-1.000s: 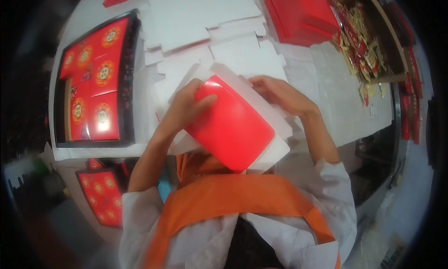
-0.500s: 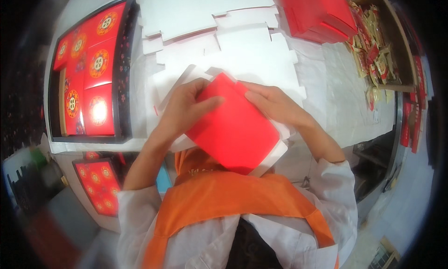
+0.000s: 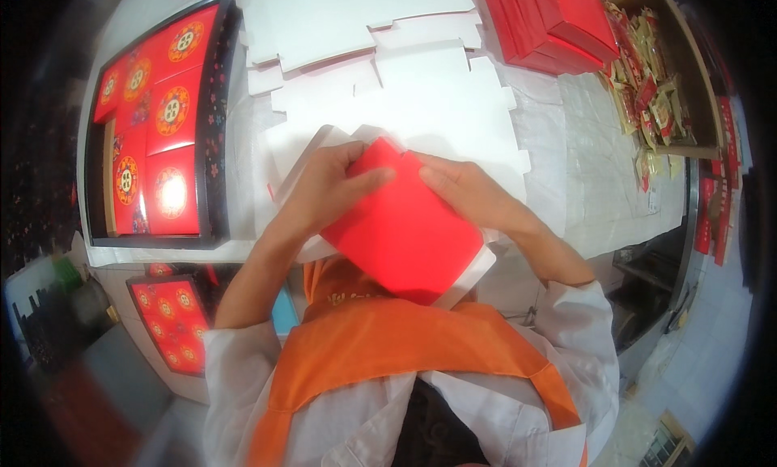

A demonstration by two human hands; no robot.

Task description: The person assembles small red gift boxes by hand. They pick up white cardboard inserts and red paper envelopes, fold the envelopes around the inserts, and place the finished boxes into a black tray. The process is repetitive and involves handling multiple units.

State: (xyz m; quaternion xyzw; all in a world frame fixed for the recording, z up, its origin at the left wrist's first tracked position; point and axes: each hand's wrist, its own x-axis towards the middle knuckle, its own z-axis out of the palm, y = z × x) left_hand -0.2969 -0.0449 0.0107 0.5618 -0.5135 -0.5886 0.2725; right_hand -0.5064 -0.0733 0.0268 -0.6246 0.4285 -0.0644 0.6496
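A red cardboard box (image 3: 409, 232) with white inner flaps is held up at the table's near edge, in front of my orange apron. My left hand (image 3: 328, 176) grips its far left side, thumb lying on the red face and fingers hidden behind. On the far right edge my right hand (image 3: 469, 188) pinches the card, its thumb pointing toward a small notch at the far corner. White flaps show at the box's far and near right edges. Just beyond lie overlapping flat white box blanks (image 3: 388, 87).
To the left stands a dark tray (image 3: 212, 127) with red boxes (image 3: 171, 107) bearing round emblems; another red-filled tray (image 3: 170, 321) sits lower. Stacked red boxes (image 3: 550, 26) stand at the far right. Beside them, wrapped packets (image 3: 647, 103) spill from a cardboard carton (image 3: 700, 78).
Both hands and the red box have shifted slightly nearer to me. My right fingers have drawn back a little from the far corner, where the notch now shows more plainly.
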